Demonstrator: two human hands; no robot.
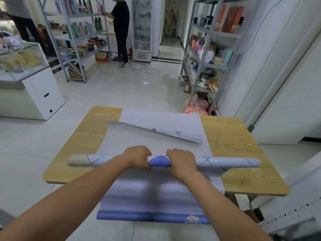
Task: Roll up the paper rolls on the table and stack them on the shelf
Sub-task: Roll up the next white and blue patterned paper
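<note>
A long pale-blue paper roll [225, 161] lies crosswise on the wooden table [243, 164], its cardboard core showing at the left end. My left hand [139, 158] and my right hand [181, 160] both grip its middle, fingers curled over the top. From the roll an unrolled blue sheet [152, 200] runs toward me and hangs over the table's near edge. Behind the roll a second, partly rolled paper [166, 133] lies at a slant on its own flat white sheet.
A metal shelf [211, 49] full of goods stands right of the table, with bags on the floor at its foot. Another shelf [78, 37] stands far left, where a person in black [121, 30] works. A glass counter [22, 70] is at the left.
</note>
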